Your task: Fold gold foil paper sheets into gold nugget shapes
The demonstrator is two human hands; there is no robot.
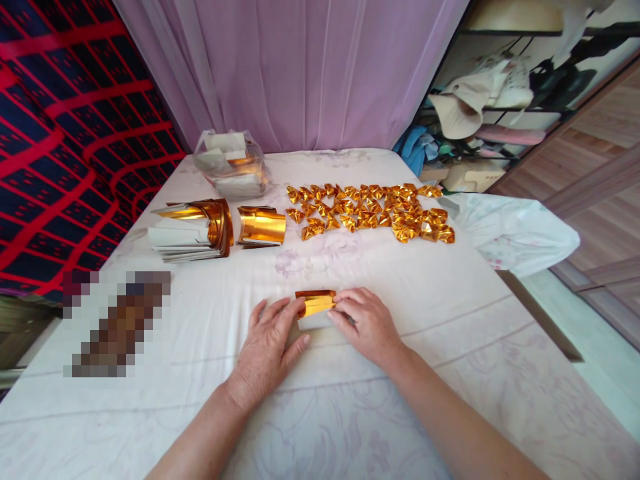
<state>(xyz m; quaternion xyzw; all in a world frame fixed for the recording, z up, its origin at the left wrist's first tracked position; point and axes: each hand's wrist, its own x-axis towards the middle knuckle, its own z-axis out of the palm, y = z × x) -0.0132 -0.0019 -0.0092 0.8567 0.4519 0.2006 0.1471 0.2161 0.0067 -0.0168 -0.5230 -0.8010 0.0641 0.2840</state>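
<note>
The person sits or stands close to the bench (213, 293), both forearms bare, and I see a small gold foil sheet (317, 305) lying on the white patterned cloth (320, 370) between the two hands. The right hand (367, 325) has its grip closed on the sheet's right end, thumb and fingertips pinching it. The left hand (270, 340) is spread out rather than clenched, its index fingertip laid on the sheet's left edge and the thumb standing apart. The foil has a crease running along it.

Beyond the left hand stands a curled stack of foil-and-pale sheets (187, 233), with a smaller gold bundle (264, 227) just beside it. Behind these sits a clear plastic bag (233, 167) with more sheets inside. Farther to the right, crumpled-looking gold pieces (369, 219) are set out in uneven rows.

A lilac curtain (310, 73) hangs at the back, and a red-and-navy checked cloth (75, 133) fills the left side. On the right, a pale cap (463, 110) rests on crowded shelving, and a white plastic bag (525, 233) bulges by the bench's edge.
</note>
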